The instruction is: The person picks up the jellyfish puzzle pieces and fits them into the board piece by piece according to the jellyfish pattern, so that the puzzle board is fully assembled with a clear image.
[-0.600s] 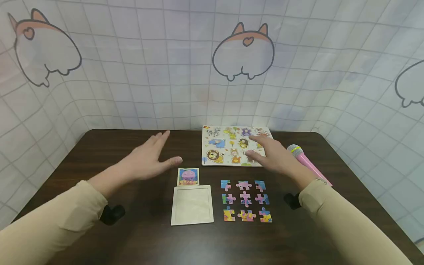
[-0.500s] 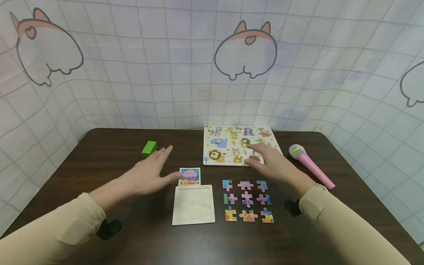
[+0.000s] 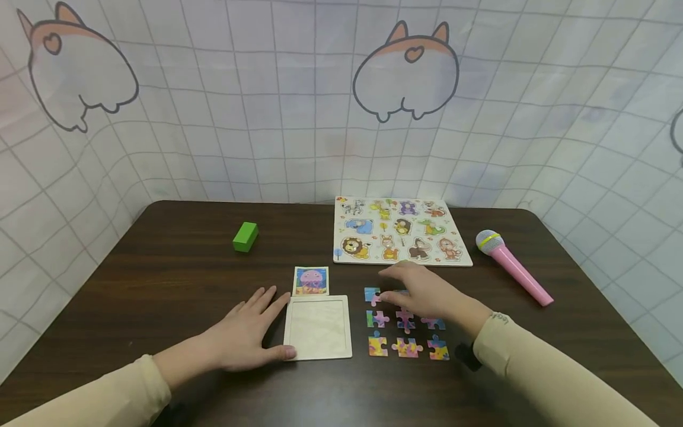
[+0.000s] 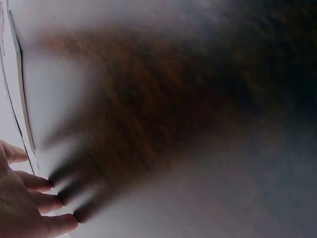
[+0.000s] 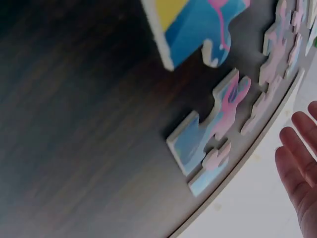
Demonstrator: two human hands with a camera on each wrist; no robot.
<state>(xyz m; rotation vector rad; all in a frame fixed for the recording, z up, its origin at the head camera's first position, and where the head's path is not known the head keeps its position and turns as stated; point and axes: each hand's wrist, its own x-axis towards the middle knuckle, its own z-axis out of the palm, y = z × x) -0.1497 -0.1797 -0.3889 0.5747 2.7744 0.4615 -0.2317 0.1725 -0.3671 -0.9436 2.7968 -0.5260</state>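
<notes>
My left hand [image 3: 245, 335] lies spread beside a square wooden puzzle frame [image 3: 317, 328]; its thumb and index finger reach the frame's left edge. A small jellyfish picture card [image 3: 311, 281] sits against the frame's far side. To the right, my right hand [image 3: 427, 290] hovers over rows of jigsaw pieces, its fingers loosely extended with nothing held. It hides part of the far row, while a yellow-and-pink piece [image 3: 407, 347] shows in the near row. In the right wrist view, jigsaw pieces [image 5: 218, 119] lie apart from the fingers [image 5: 297, 144].
An animal puzzle board [image 3: 395, 231] stands flat at the back. Right of it lies a pink toy microphone [image 3: 514, 267]. A green block [image 3: 246, 237] rests at the back left. The dark table [image 3: 176, 284] ends at a gridded cloth backdrop [image 3: 299, 118].
Both hands have come lower and nearer. The left went from above the table to the frame's left edge; the right went from before the animal board to over the jigsaw pieces.
</notes>
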